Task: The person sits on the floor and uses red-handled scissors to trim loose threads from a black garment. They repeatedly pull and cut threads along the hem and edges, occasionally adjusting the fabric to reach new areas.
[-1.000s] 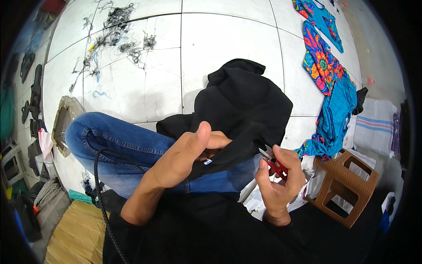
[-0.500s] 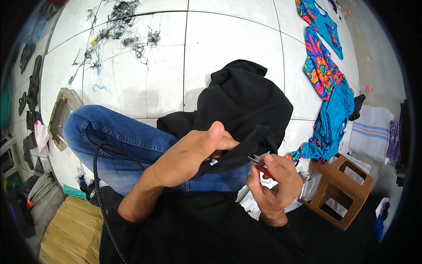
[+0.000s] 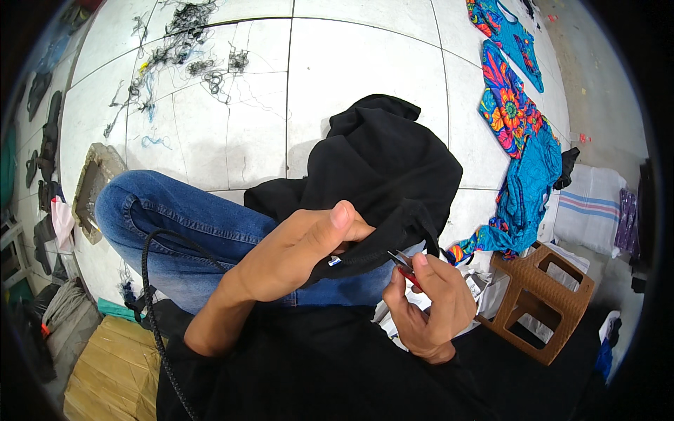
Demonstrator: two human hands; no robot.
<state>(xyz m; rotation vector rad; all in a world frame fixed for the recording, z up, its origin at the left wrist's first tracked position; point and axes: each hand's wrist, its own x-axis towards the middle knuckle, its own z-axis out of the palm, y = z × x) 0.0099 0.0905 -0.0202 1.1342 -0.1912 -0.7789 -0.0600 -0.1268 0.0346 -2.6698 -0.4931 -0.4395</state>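
Black cloth (image 3: 386,158), which looks like a garment, lies bunched over my lap and spills onto the floor ahead. My left hand (image 3: 302,245) grips its near edge, thumb raised and fingers tucked into the fabric. A small white and blue label (image 3: 335,261) shows on that edge beside the hand. In my right hand (image 3: 435,302) are small red-handled thread snips (image 3: 406,269), held between thumb and fingers. Their two metal blades are parted and point at the cloth edge, very close to it; whether they touch I cannot tell.
Tangled dark thread scraps (image 3: 186,35) litter the tiled floor at far left. Bright blue floral clothing (image 3: 516,112) lies to the right, above a brown plastic stool (image 3: 551,302) on its side. A stone tray (image 3: 95,186) sits by my left knee, near a tan wrapped bundle (image 3: 116,368).
My right hand with the snips has shifted slightly left and down along the cloth edge. The left hand keeps its hold, and the whole view has moved a little.
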